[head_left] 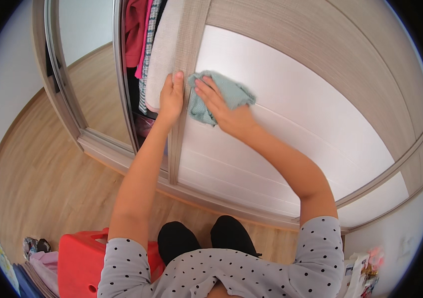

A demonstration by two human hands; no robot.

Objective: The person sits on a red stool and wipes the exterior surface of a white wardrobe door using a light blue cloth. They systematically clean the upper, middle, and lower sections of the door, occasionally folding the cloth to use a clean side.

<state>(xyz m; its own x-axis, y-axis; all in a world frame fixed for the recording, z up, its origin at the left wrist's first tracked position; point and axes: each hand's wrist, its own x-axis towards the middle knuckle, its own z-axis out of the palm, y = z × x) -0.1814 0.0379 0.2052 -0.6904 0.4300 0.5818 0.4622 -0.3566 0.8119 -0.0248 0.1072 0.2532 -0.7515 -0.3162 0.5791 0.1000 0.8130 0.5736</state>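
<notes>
My right hand (227, 110) presses a green-grey cleaning cloth (239, 92) flat against the white panel of the sliding wardrobe door (291, 84). Its fingers lie stretched over the cloth, close to the door's left edge. That wood-grain edge is held by my left hand (172, 97), thumb up along the front; the fingertips are partly hidden behind it. Beside the left hand, the gap in the wardrobe shows hanging clothes (137, 32) in red, pink and a pattern, plus a pale padded thing (164, 54).
Left of the gap stands a mirrored door (87, 79). Behind my feet, at the lower left, is a red plastic stool (77, 258), with folded clothes (45, 268) next to it. Wooden floor (42, 179) runs along the wardrobe base. Assorted items (365, 273) sit at the lower right.
</notes>
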